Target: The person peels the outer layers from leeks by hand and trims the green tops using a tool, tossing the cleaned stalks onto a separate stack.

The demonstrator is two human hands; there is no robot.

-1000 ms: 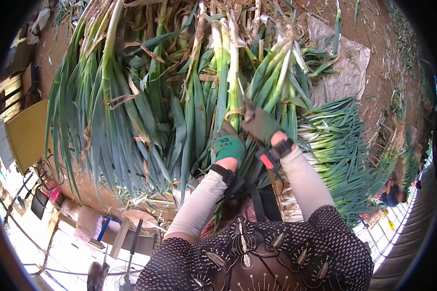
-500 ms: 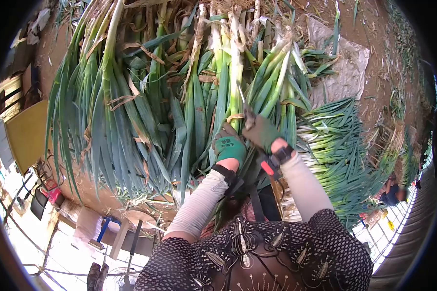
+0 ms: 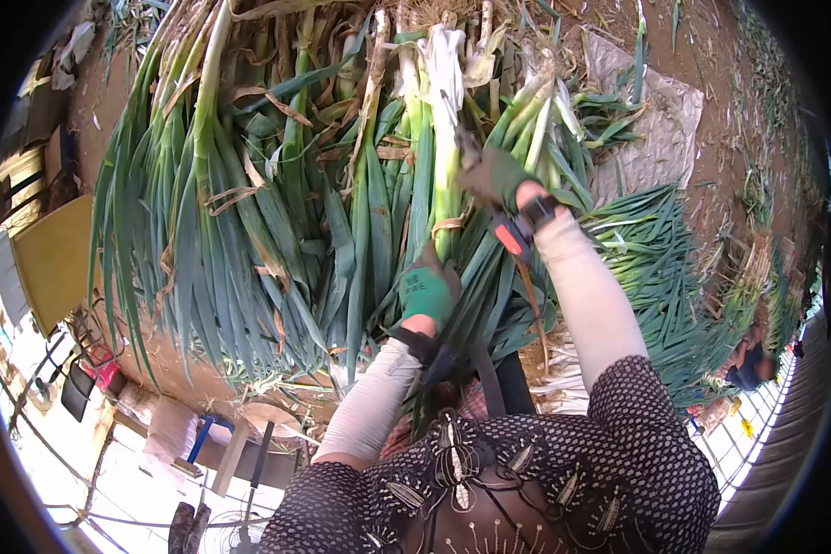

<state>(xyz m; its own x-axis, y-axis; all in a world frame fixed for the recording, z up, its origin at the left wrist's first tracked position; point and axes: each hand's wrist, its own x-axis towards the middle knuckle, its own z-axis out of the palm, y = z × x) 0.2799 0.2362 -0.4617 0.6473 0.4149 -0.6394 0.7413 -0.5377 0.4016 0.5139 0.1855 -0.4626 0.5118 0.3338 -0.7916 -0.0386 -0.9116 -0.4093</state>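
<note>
A large green onion (image 3: 446, 138) lies in front of me, white end pointing away, with a pale tie-like strip around its green part. My left hand (image 3: 429, 288), in a green glove, is closed around its leaves. My right hand (image 3: 497, 177), also gloved, is closed on what looks like a small knife (image 3: 468, 146), its thin dark blade along the right side of the white stalk. A loose peeled husk (image 3: 483, 63) stands out right of the white end. An orange-tipped black object (image 3: 508, 236) hangs by my right wrist.
A thick pile of untrimmed green onions (image 3: 249, 212) spreads to the left. At right, cleaner green onions (image 3: 656, 249) lie stacked beside a pale sheet (image 3: 660, 120) on bare soil. A yellow board (image 3: 55, 268) stands at far left. Another person (image 3: 752, 365) is at far right.
My right hand has moved up and away along the stalk with the knife. My left hand has drawn slightly back toward me. The stalk's upper part now shows whiter, with husk peeled to the right.
</note>
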